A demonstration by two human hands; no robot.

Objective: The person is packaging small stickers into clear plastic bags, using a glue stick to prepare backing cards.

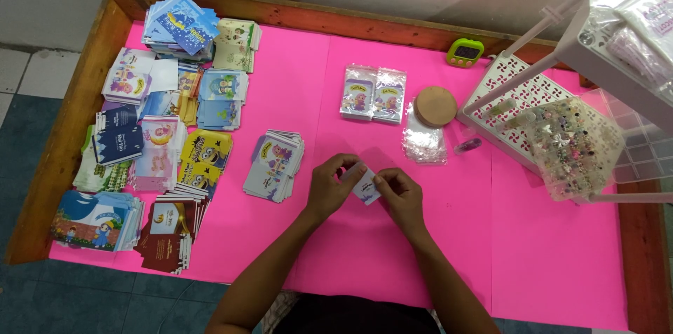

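Bright pink paper (301,82) covers a wooden-framed table (91,67), with grey wall at the far edge and tiled floor showing on the left. Near the middle of the pink sheet, the person's two hands meet over a small white card (366,187). The left hand (329,187) curls around the card's left end, fingers bent and thumb pressing on top, while the right hand (399,192) pinches the card's right edge between thumb and forefinger; the card is held just above the paper, tilted slightly.

Just left of the hands lies a loose stack of illustrated cards (275,164) (purple and white fronts). Farther left, many more piles of colourful printed cards (158,131) crowd that side of the table, some blue, some yellow, some dark red.

Beyond the hands, toward the far edge, two small clear packets (374,94) with cartoon fronts lie side by side. To their right sits a round cork-coloured disc (435,106), touching a pile of empty clear sleeves (424,143). A small green timer (465,52) rests by the far frame. On the right stands a white perforated rack (519,96) with a clear box of small beads (571,141) on it.
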